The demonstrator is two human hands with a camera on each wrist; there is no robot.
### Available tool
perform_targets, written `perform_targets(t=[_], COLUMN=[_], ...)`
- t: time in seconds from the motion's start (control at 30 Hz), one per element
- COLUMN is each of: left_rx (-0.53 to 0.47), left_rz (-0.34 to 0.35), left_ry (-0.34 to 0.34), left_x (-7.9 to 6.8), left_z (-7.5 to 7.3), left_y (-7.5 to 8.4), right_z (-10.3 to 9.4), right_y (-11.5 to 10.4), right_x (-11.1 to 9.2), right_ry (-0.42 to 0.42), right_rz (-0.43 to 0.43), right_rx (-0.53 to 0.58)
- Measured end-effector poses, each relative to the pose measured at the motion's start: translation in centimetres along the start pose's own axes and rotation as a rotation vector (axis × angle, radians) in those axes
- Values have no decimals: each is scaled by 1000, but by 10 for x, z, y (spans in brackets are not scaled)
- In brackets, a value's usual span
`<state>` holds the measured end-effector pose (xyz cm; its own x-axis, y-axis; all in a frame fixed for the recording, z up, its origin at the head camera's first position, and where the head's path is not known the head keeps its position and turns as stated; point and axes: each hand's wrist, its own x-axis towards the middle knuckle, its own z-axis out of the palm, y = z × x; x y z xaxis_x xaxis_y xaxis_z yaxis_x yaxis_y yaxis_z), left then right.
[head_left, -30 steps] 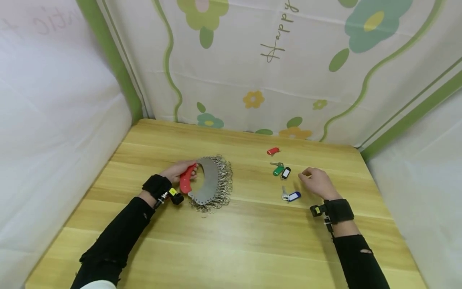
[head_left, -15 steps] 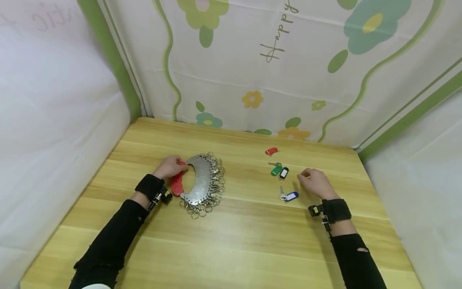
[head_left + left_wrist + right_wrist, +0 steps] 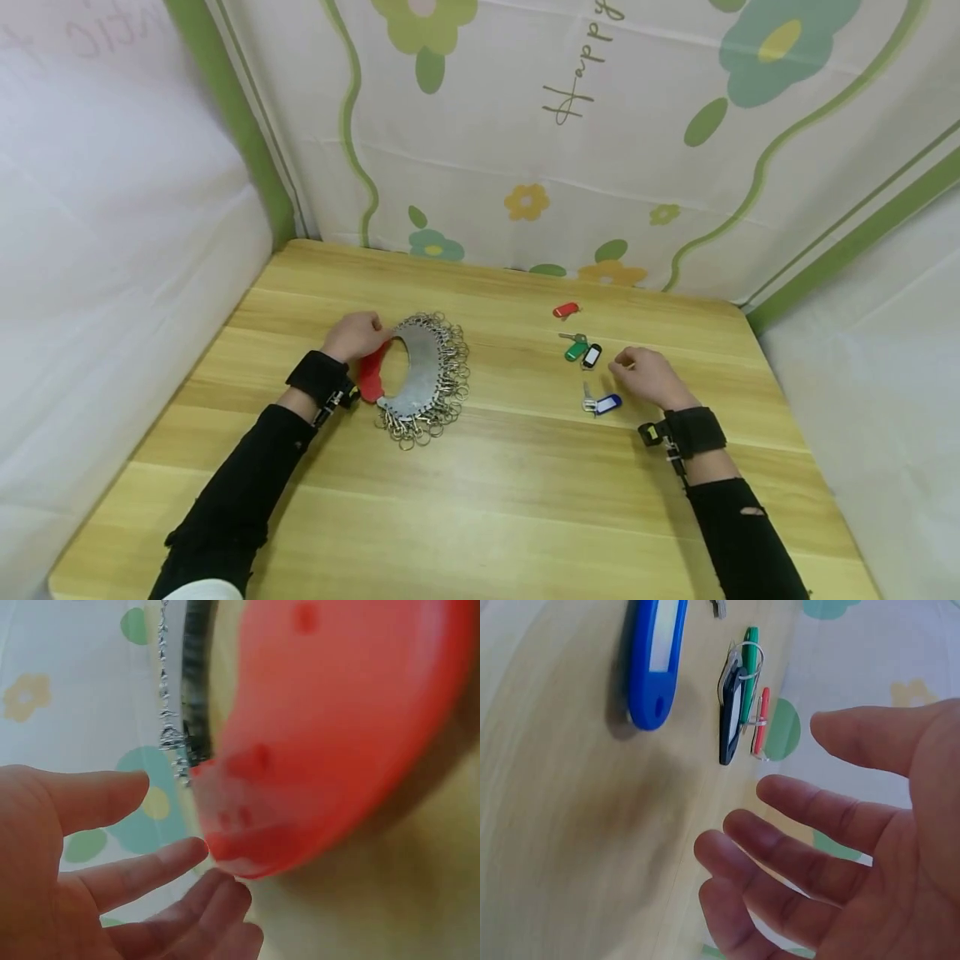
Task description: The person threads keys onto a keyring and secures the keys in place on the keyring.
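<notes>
A crescent-shaped metal key holder (image 3: 422, 372) with a red handle (image 3: 370, 375) lies on the table, its curved edge hung with several clips and rings (image 3: 452, 379). My left hand (image 3: 356, 335) is at the far end of the handle. In the left wrist view its thumb stands apart from the fingers (image 3: 154, 874), whose tips are at the red end. My right hand (image 3: 651, 377) holds nothing, fingers loosely bent. Close to it lie a blue key tag (image 3: 608, 404) with a key (image 3: 588, 400), a black tag (image 3: 592, 356) and a green tag (image 3: 576, 351) with a key (image 3: 573, 337).
Farther back on the table (image 3: 480, 517) lies a red key tag (image 3: 566, 309). A printed curtain (image 3: 465, 142) hangs along the back edge, and white cloth walls (image 3: 135, 250) stand at left and right.
The key holder has come down flat onto the table and shifted slightly left. My left hand has let go of its handle. My right hand has barely moved.
</notes>
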<state>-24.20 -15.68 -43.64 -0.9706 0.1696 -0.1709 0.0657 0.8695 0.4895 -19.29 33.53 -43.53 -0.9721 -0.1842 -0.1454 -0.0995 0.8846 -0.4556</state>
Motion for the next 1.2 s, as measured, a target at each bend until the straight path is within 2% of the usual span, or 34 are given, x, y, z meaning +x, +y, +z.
perform_targets(t=[0.1,0.23,0.33,0.5,0.67,0.8,1.03,1.2], left_rx=[17,18,25,45,55,85,158,212], left_rz=[20,66,126,215,269,300,312,336], left_ry=[14,-22,-51,-57,-139,-170,-122,-115], left_x=[1,1,3,9,16,21,26,26], left_z=[-3,-6,-6,0,10,20,33,41], left_y=[9,25,39,60,76,84,92,101], right_z=[2,4,7,14,20,21,22,21], right_y=[-1,-4,-6,-13,-17,-21,-26,-24], right_x=[0,-4,-8,-14,-16,-17,-18,-21], right_ry=[-23,-47,-79,-174,-219,-218,-206,-173], right_rz=[-30,-73,-116,-198,-239,-246,-303,-296], right_rx=[-11,-34,-21,57,62,39,-26,-34])
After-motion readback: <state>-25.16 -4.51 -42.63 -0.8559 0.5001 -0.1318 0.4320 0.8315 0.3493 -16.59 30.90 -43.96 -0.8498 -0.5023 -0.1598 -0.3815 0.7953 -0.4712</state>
